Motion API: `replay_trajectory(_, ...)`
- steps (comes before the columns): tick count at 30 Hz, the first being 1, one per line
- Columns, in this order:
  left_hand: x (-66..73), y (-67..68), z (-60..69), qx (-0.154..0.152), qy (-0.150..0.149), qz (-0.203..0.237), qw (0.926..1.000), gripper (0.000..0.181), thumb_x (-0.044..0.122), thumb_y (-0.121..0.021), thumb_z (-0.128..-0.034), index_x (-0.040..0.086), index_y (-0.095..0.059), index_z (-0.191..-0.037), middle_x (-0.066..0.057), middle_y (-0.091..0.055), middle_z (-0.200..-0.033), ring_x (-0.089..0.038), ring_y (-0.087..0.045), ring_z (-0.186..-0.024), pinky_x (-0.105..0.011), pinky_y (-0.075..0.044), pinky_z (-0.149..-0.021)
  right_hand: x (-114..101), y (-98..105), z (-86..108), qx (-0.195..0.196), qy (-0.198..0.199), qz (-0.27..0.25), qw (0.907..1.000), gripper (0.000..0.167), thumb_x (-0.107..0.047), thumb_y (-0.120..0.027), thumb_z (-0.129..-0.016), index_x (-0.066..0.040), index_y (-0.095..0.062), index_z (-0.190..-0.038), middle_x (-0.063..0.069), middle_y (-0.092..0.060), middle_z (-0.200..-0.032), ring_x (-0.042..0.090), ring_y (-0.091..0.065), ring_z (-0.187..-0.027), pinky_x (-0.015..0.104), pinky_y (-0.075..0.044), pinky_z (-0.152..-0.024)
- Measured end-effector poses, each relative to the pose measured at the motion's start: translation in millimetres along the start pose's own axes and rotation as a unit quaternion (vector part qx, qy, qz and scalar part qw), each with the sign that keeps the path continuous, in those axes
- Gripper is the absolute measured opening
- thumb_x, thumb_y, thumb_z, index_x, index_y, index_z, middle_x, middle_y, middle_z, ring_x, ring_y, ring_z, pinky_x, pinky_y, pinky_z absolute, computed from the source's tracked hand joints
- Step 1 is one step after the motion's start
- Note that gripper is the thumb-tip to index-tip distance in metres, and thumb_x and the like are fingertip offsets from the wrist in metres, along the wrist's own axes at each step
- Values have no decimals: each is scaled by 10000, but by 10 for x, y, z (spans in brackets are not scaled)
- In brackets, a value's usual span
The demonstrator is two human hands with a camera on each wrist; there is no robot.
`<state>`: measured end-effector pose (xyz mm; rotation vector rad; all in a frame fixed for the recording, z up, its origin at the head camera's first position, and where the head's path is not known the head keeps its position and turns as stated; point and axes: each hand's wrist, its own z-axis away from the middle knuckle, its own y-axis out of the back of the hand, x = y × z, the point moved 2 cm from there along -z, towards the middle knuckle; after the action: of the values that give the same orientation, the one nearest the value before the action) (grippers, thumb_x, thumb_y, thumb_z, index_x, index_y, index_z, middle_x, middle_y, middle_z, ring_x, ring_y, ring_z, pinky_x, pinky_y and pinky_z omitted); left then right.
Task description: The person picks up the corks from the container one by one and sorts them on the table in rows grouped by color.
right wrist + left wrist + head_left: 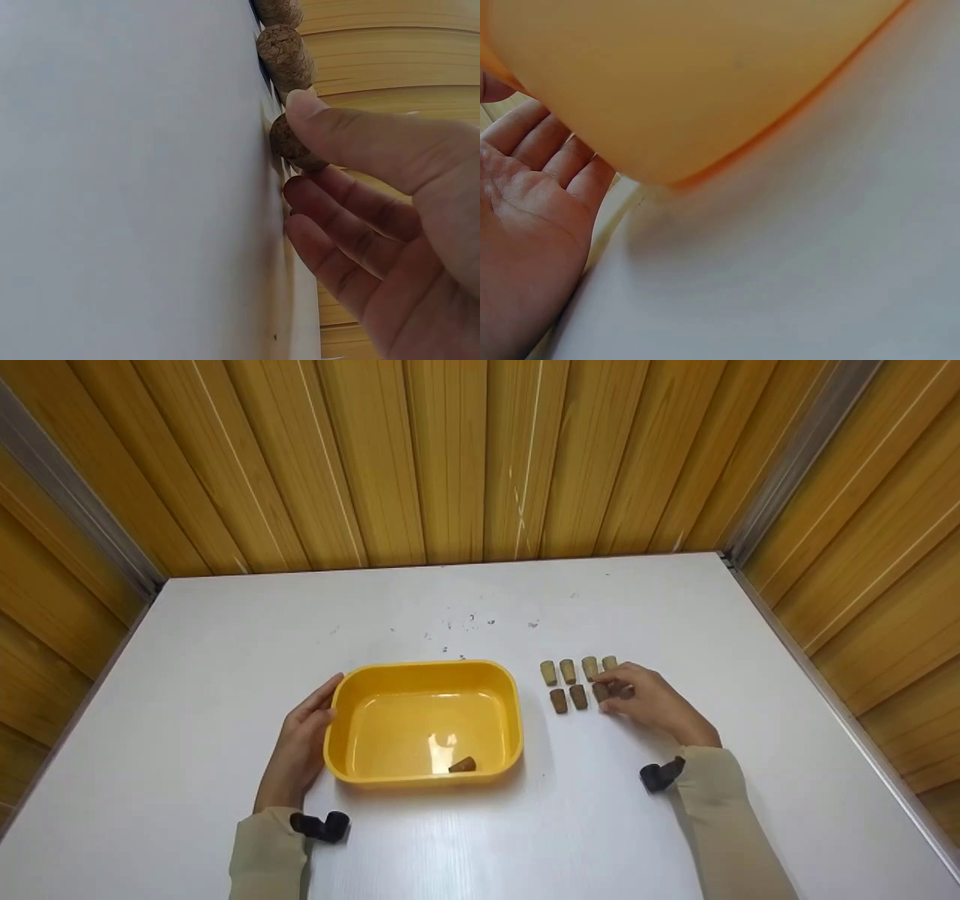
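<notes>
A yellow plastic tray (424, 781) stands on the white table, with one brown cork stopper (463, 765) lying inside near its front wall. My left hand (301, 739) rests against the tray's outer left side; in the left wrist view its fingers (571, 159) look fairly straight along the wall. To the right of the tray are two rows of tapered corks: light ones such as this pale cork (548, 673) behind, brown ones such as this dark cork (559, 701) in front. My right hand (654, 703) pinches the rightmost visible brown cork (291, 144) between thumb and fingers.
Wood-patterned panels (450, 465) rise behind the table (187, 675) and at both sides. Small dark marks (472, 617) dot the tabletop behind the tray. A black wrist camera (321, 826) sits on the left sleeve, another black camera (661, 775) on the right.
</notes>
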<state>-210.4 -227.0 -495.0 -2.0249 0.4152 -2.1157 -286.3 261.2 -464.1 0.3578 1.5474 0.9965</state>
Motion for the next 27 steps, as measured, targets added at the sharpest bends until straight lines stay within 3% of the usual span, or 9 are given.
replay_trajectory(17,12,2,8,78,38,-130,9999,561,-10,-348,-945,58,-305,-1500,-47,-260,-1591,-61,-385,-1378,-191,-388,-1076,-16,-10,8,-30,-90,6,10000,474,-145,-714,-843,-102,-593,-1299,101,-612,-1193,279,-567,-1118,468,-475,-987)
replay_trajectory(27,6,3,18,86,-20,86,9999,561,16,-399,-949,47,-300,-1500,-70,-271,-1579,-31,-456,-1315,-217,-387,-1084,-22,-6,-2,-69,34,-47,10000,493,-103,-707,-841,-84,-572,-1315,131,-608,-1243,319,-570,-1165,480,-480,-996)
